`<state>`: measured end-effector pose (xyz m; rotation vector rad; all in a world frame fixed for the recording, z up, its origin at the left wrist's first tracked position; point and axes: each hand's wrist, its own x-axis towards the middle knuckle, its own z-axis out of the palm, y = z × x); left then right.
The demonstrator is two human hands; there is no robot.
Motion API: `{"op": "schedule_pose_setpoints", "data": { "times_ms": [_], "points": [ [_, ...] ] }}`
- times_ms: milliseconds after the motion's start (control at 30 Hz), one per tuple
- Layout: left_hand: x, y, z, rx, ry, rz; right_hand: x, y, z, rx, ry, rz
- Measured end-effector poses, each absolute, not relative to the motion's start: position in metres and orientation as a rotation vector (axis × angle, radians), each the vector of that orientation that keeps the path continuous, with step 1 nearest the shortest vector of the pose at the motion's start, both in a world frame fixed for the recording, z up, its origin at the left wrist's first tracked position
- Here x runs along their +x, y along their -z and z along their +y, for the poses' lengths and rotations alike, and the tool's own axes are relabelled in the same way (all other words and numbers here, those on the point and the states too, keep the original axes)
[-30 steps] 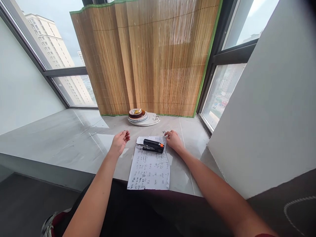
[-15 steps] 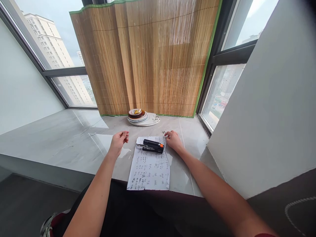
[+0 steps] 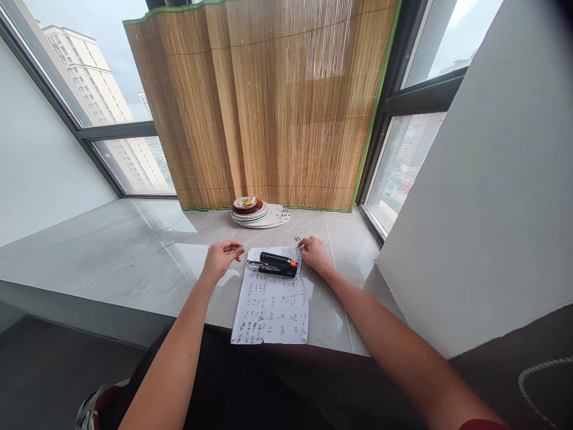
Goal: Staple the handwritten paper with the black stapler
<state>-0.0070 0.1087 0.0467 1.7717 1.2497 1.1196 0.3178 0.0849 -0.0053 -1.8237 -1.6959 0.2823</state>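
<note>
Stapler [image 3: 280,260] laid on paper [image 3: 273,307] | left hand [image 3: 219,260] seen half-curled, any hold unclear | right hand [image 3: 314,254] lightly curled at paper's edge, any hold unclear

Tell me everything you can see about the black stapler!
The stapler is mostly black, shiny like plastic, with an orange patch at its right end in the picture. It looks opened: two long black parts lie spread apart, and a silver strip that looks like metal pokes out at the left end. It lies slightly slanted on the far part of the handwritten paper, which it touches. Any staples inside are too small to see.
</note>
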Motion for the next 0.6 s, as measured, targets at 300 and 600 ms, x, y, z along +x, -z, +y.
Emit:
{"op": "schedule_pose_setpoints", "data": {
  "times_ms": [300, 600],
  "points": [
    [0.001, -0.049, 0.097, 2.207, -0.91, 1.24, 0.318, 0.005, 0.086, -1.84, -0.263, -1.724],
    [0.01, -0.03, 0.105, 2.332, -0.846, 1.139, 0.318, 0.009, 0.088, -1.832, -0.249, -1.733]
  ]
}}
